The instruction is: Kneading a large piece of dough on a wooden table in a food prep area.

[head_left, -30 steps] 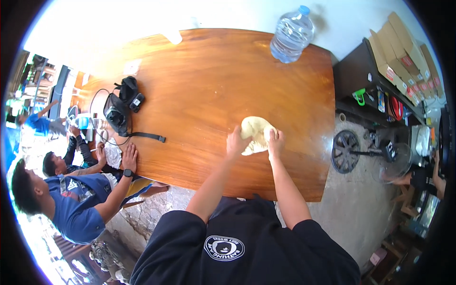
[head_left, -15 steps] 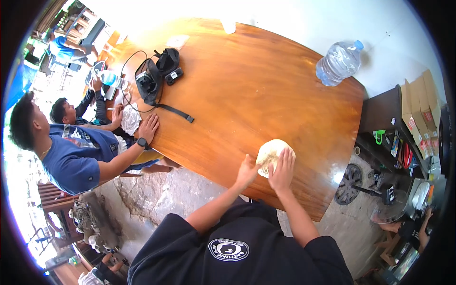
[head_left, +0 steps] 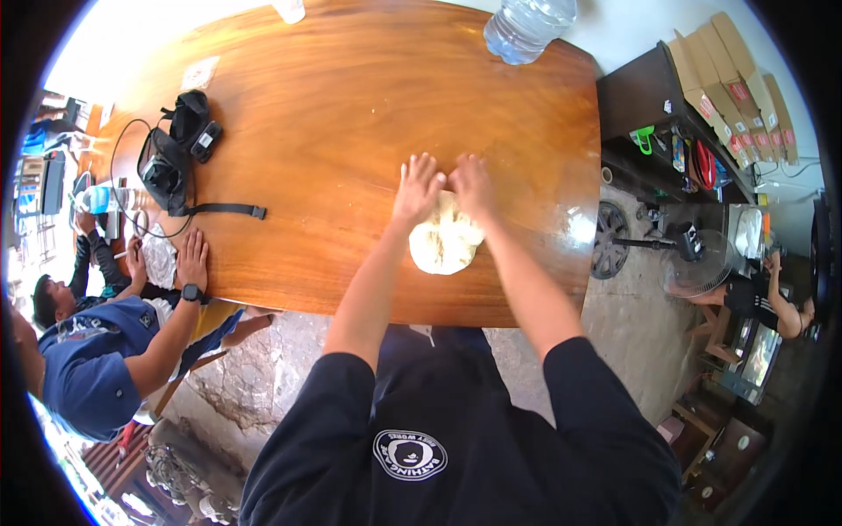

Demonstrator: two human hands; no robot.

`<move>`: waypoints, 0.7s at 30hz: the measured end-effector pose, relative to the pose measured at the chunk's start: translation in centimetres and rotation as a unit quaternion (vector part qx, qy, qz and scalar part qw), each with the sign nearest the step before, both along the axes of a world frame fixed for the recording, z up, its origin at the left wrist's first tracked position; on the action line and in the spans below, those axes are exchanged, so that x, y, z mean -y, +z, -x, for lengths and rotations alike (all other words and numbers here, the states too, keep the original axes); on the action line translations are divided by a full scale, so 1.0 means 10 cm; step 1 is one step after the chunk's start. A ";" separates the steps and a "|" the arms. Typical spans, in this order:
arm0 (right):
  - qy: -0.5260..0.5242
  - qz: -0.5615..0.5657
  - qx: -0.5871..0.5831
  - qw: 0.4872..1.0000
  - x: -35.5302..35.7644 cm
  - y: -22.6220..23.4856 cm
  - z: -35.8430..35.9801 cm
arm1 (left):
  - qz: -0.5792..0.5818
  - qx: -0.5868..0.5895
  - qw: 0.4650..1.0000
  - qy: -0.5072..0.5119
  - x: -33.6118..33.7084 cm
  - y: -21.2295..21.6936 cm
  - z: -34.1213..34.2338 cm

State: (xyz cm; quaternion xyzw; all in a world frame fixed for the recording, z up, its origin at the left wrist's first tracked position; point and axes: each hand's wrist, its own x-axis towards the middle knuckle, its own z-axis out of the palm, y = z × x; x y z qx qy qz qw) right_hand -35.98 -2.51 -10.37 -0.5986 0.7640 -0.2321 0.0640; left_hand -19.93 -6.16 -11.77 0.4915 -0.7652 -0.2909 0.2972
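Observation:
A pale, lumpy round of dough (head_left: 445, 244) rests on the wooden table close to its near edge. My left hand (head_left: 421, 186) lies against the far left side of the dough, its fingers stretched forward and a little apart. At the far right side is my right hand (head_left: 472, 186), fingers pointing forward, slightly bent and a bit blurred. Both thumbs come near each other above the dough's far edge. Part of that far edge is hidden by the hands.
Black pouches (head_left: 167, 167) with a cable and strap lie on the table's left. A large clear water bottle (head_left: 529, 31) stands at the back. A person in a blue shirt (head_left: 110, 364) rests a hand on the table's left edge. A fan (head_left: 699, 263) stands right.
My hands have gone from resting on the dough to its far side, reaching forward. The dough looks more drawn out at the far edge. The view has shifted, so the table sits higher.

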 end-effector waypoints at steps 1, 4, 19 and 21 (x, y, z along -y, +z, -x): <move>0.068 -0.001 -0.125 0.990 -0.08 -0.16 -0.19 | 0.017 0.065 0.997 -0.048 -0.04 -0.06 0.02; 0.059 -0.056 0.030 0.996 -0.89 0.07 -0.36 | -0.183 -0.103 0.971 -0.109 -0.70 0.19 -0.02; -0.034 -0.114 -0.099 0.988 0.24 0.16 0.13 | 0.010 0.113 0.993 0.033 0.33 0.03 0.70; -0.022 -0.100 -0.058 0.993 0.50 -0.06 0.43 | -0.016 0.103 0.991 0.078 0.51 0.13 0.93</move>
